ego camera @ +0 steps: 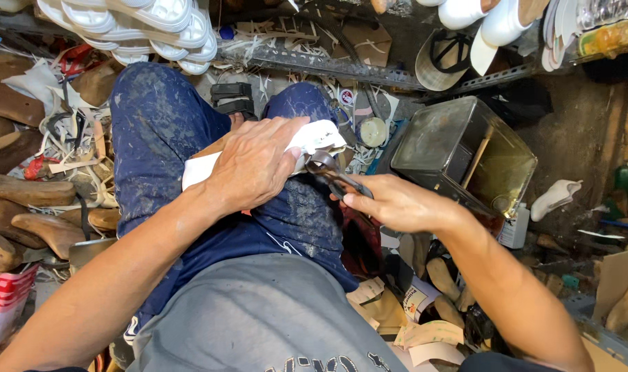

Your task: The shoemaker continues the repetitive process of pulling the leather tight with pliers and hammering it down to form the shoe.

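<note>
My left hand [255, 165] presses down on a white shoe upper [317, 136] that rests across my lap on blue, dust-stained trousers [155, 131]. Its fingers cover most of the piece; only the white toe end and a white edge at the left show. My right hand [393, 203] grips the handles of dark metal pincers [331, 172], whose jaws meet the white upper's edge just right of my left hand's fingertips.
A square metal tin [465, 155] with a stick in it stands at my right. White soles [135, 24] hang on a rack above. Wooden shoe lasts [25, 207] pile at the left, more lasts and paper scraps [424, 331] lie lower right.
</note>
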